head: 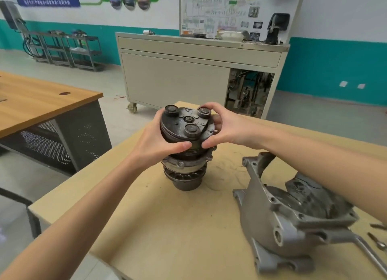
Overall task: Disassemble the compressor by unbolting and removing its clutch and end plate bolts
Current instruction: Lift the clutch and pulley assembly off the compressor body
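Note:
The compressor's inner assembly [184,173] stands upright on the wooden table [167,227]. Its dark clutch [186,122] is on top, with three round rubber dampers and a centre nut facing up. My left hand [155,141] grips the clutch from the left, thumb across its front. My right hand [219,127] grips it from the right, with fingers over the far damper and the thumb at the front edge. The clutch sits tilted, its right side raised a little above the pulley below.
The grey cast compressor housing [293,223] lies on its side at the right of the table. A wrench handle [368,254] and small metal parts [377,240] lie at the right edge. Another desk [41,99] stands to the left, a wheeled cabinet [188,74] behind.

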A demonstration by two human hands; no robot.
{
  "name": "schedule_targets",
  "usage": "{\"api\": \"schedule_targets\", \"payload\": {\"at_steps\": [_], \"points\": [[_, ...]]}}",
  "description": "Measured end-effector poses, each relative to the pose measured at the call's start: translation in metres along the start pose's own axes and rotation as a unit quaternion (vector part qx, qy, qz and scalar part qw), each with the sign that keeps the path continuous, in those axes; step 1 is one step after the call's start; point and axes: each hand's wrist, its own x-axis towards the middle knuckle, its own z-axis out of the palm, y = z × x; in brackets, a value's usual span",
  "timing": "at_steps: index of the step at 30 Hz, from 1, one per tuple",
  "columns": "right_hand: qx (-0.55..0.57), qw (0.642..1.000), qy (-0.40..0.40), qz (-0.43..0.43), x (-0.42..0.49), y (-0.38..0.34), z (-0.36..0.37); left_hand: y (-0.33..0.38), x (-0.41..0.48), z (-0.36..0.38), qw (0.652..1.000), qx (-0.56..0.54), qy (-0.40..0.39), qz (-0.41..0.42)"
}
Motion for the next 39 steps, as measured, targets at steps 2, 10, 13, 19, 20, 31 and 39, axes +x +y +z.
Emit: {"api": "schedule_targets", "payload": {"at_steps": [2, 10, 13, 19, 20, 31, 39], "points": [[-0.002, 1.0, -0.006, 0.011, 0.002, -0.003, -0.003, -0.002, 0.005, -0.001, 1.0, 0.004, -0.008, -0.008], [-0.011, 0.999, 0.025, -0.017, -0.005, -0.001, 0.005, -0.005, -0.001, -0.003, 1.0, 0.01, -0.017, 0.01], [-0.045, 0.998, 0.022, -0.03, -0.009, 0.0, 0.005, -0.006, -0.008, 0.002, 1.0, -0.008, -0.012, 0.024], [-0.096, 0.995, -0.027, 0.006, -0.003, -0.01, -0.005, -0.009, -0.007, 0.007, 0.999, -0.026, -0.019, 0.002], [-0.091, 0.995, -0.032, 0.018, -0.001, -0.011, -0.007, -0.008, -0.003, 0.006, 0.999, -0.026, -0.027, -0.008], [-0.154, 0.985, -0.061, 0.04, 0.012, -0.019, -0.012, -0.012, 0.001, 0.004, 0.996, -0.061, -0.057, -0.013], [-0.249, 0.966, -0.056, 0.04, 0.007, -0.016, -0.001, -0.022, -0.006, 0.012, 0.997, -0.063, -0.038, -0.001]]}}
